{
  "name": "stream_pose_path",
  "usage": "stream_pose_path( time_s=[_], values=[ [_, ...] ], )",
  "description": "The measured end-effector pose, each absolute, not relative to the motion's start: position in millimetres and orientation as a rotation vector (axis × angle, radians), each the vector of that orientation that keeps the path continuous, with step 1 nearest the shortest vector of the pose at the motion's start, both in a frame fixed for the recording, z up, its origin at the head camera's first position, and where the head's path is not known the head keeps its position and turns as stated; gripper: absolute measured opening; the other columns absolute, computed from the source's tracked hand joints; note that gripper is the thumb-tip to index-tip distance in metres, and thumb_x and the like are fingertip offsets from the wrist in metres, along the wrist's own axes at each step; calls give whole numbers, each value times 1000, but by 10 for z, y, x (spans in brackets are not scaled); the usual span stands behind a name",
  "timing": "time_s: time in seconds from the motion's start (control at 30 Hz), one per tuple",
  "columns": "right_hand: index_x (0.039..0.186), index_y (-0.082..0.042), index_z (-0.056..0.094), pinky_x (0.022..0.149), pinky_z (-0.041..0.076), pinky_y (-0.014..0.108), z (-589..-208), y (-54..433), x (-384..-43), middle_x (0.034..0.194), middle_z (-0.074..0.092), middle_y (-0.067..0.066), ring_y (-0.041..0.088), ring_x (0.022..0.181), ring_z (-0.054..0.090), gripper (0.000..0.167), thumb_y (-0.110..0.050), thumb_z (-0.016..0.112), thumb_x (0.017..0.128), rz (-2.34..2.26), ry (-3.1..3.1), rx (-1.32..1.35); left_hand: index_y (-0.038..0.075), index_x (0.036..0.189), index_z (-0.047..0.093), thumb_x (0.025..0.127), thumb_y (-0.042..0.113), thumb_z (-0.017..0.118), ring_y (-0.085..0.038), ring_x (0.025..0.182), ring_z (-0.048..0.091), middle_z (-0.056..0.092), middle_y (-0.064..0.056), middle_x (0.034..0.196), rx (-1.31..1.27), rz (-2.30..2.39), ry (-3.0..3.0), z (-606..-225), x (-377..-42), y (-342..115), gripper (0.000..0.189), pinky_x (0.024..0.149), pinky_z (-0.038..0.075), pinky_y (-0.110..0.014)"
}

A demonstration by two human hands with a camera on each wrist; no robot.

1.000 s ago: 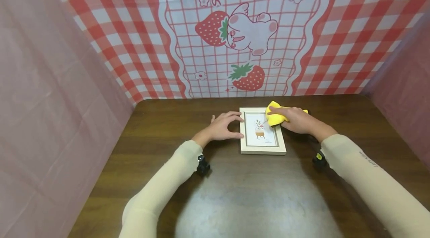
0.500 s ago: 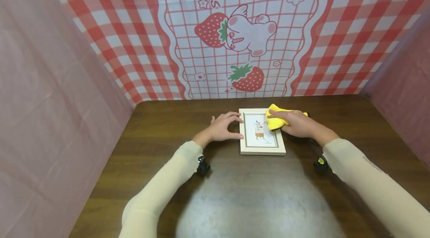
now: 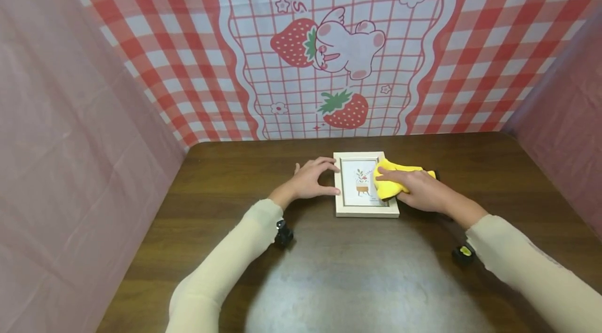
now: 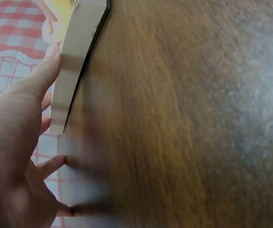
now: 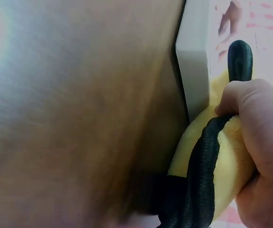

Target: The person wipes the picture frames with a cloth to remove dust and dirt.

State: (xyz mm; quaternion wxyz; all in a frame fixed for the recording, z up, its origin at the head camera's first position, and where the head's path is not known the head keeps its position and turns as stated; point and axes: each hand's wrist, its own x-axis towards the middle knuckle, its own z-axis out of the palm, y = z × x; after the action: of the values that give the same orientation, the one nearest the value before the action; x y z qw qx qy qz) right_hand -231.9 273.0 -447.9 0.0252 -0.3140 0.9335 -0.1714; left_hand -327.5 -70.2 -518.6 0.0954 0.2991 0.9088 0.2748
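Right hand grips soft yellow cloth; cream rectangular frame at 9 o'clock, long axis 12–6; left hand, spread, touches it

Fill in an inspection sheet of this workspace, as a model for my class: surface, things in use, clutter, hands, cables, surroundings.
Surface: brown wood-grain table, with glare on its near part.
Things in use: cream picture frame, lying flat; dark-edged yellow cloth, bunched over the frame's right edge.
Clutter: nothing seen.
Hands: left hand touches the frame's left side; right hand grips the cloth.
Cables: nothing seen.
Surroundings: red-and-white strawberry-print backdrop behind; pink drapes at both sides.
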Motion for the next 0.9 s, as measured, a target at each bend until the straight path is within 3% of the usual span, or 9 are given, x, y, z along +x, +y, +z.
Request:
stream_pose_path(
  time_s=[0.23,0.33,0.4,0.47,0.53,0.57,0.63,0.7,0.9],
  values=[
    [148,-10,74,54,31,19,-4472,2746,-2050,165,63,19,-2,58,20,58,9,77,93,-549,2888,-1059,37,150,66,92,66,86,-32,171,36,44,11,180,884,844,2693,-5172,-3256,-701,69,130,3,-92],
    [146,-10,75,55,31,17,-4511,2762,-1958,161,67,20,-6,58,20,60,11,79,89,-558,2908,-1179,37,150,66,91,66,86,-31,172,36,44,11,180,878,849,2688,-5168,-3248,-703,69,130,3,-92],
    [143,-9,76,56,33,17,-4550,2776,-1909,158,70,20,-5,62,29,62,11,81,85,-562,2931,-1276,37,150,66,92,66,86,-31,172,36,44,11,180,874,853,2686,-5166,-3243,-704,69,130,2,-92],
    [142,-9,77,60,37,18,-4613,2802,-1891,157,71,18,-1,71,56,62,10,82,84,-569,2954,-1387,37,150,66,92,66,86,-31,172,36,44,11,180,871,856,2686,-5168,-3240,-707,68,130,2,-92],
    [141,-9,77,65,42,19,-4632,2804,-1867,156,72,17,14,94,78,62,9,83,81,-561,2974,-1430,37,149,67,92,66,86,-32,172,36,44,11,180,872,858,2689,-5170,-3238,-710,68,129,2,-93],
    [140,-9,77,67,45,21,-4640,2804,-1861,156,72,16,25,107,82,63,9,84,81,-548,2983,-1440,37,149,67,92,65,86,-32,172,36,44,11,180,871,859,2690,-5172,-3237,-711,67,129,3,-93],
    [141,-9,77,70,49,23,-4638,2800,-1847,157,71,15,40,126,80,62,9,84,81,-525,2993,-1435,37,149,67,92,65,86,-32,172,36,44,11,180,870,860,2691,-5175,-3236,-713,67,129,3,-93],
    [140,-8,78,71,53,25,-4597,2775,-1818,155,72,18,45,126,79,64,10,86,79,-484,3002,-1400,37,149,67,92,65,86,-32,172,36,44,11,180,872,862,2691,-5177,-3234,-713,66,129,2,-93],
    [141,-9,78,80,65,37,-4539,2757,-1789,157,72,16,41,128,79,63,9,87,82,-416,3012,-1335,37,148,67,92,65,87,-33,171,36,45,11,179,887,876,2692,-5189,-3234,-712,66,129,1,-93]
  ],
)
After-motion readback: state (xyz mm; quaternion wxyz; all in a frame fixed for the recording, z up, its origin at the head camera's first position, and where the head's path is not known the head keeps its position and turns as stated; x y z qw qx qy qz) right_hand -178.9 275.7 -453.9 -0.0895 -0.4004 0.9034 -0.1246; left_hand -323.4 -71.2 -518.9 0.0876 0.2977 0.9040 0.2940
